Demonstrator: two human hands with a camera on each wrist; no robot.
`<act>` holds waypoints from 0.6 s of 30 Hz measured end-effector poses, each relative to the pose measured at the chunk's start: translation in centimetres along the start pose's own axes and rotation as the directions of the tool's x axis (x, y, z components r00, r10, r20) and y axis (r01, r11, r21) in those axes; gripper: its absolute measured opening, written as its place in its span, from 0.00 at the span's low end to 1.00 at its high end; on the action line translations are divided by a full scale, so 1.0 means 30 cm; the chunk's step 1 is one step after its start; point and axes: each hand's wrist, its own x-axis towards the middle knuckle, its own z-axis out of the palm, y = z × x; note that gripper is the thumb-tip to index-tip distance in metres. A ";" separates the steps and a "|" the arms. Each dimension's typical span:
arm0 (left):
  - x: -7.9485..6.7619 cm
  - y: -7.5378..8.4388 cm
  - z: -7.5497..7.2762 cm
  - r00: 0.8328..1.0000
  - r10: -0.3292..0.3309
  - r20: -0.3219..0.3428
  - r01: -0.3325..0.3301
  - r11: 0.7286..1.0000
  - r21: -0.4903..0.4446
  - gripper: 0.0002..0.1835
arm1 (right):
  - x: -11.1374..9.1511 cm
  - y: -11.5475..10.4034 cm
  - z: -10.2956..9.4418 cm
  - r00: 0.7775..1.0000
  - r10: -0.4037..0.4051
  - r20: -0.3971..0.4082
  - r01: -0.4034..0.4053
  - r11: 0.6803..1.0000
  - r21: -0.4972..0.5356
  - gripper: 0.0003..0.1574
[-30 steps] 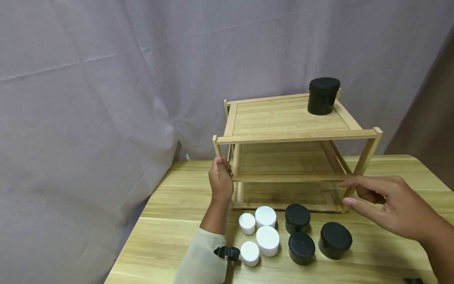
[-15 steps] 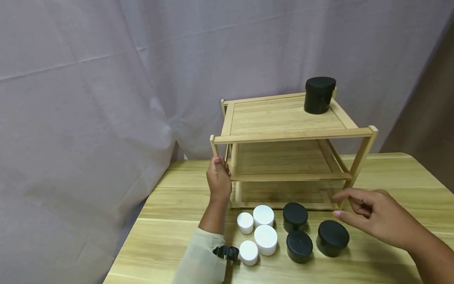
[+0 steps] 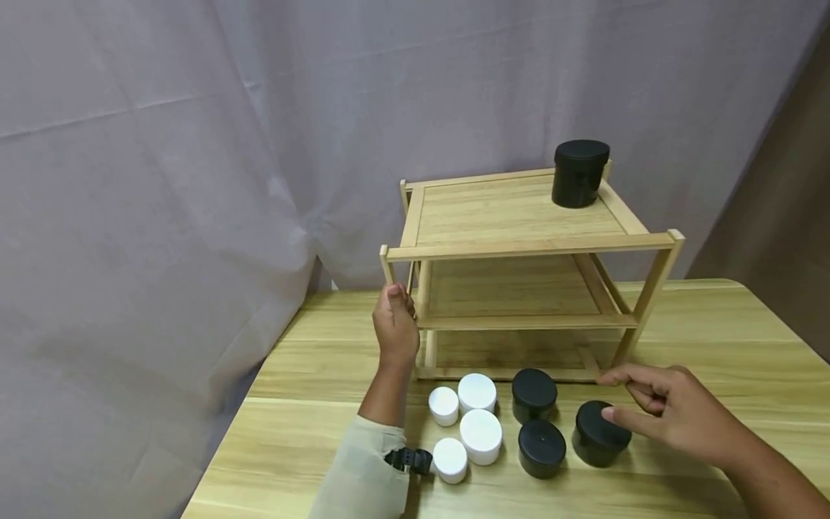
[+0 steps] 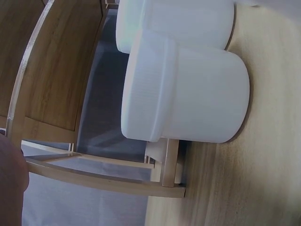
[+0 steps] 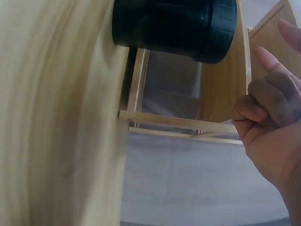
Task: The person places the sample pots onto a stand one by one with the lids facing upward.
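In the head view my left hand (image 3: pixel 396 324) grips the left front post of a wooden three-tier shelf (image 3: pixel 512 216). My right hand (image 3: pixel 674 411) hovers over the rightmost black lidded jar (image 3: pixel 599 434), thumb and index finger apart, other fingers curled, nothing held. Whether the thumb touches the lid, I cannot tell. Two more black jars, a rear one (image 3: pixel 534 395) and a front one (image 3: pixel 542 448), stand to its left. In the right wrist view a black jar (image 5: pixel 174 28) lies beyond the fingertips. Another black jar (image 3: pixel 580 173) stands on the top tier at the back right.
Several white lidded jars (image 3: pixel 480 436) stand between the left forearm and the black jars. One white jar (image 4: pixel 188 92) looms large in the left wrist view. A grey curtain (image 3: pixel 162 216) hangs behind the wooden table (image 3: pixel 292 432).
My right hand has moved down and left, from beside the shelf's right front leg to above the rightmost black jar. The left hand keeps its grip. The view has shifted slightly.
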 end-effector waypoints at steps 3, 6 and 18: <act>-0.005 -0.001 0.004 1.000 0.003 -0.008 -0.003 1.000 0.004 0.46 | -0.006 0.020 0.002 1.000 0.028 0.014 -0.028 0.999 0.039 0.25; -0.003 0.002 0.002 1.000 0.002 -0.012 -0.002 1.000 0.000 0.46 | -0.005 0.030 0.008 0.999 0.032 0.031 -0.034 0.996 0.078 0.25; 0.002 -0.001 0.004 1.000 -0.004 -0.022 0.004 1.000 0.006 0.49 | -0.008 0.057 -0.001 0.988 0.087 0.128 -0.075 0.993 -0.095 0.43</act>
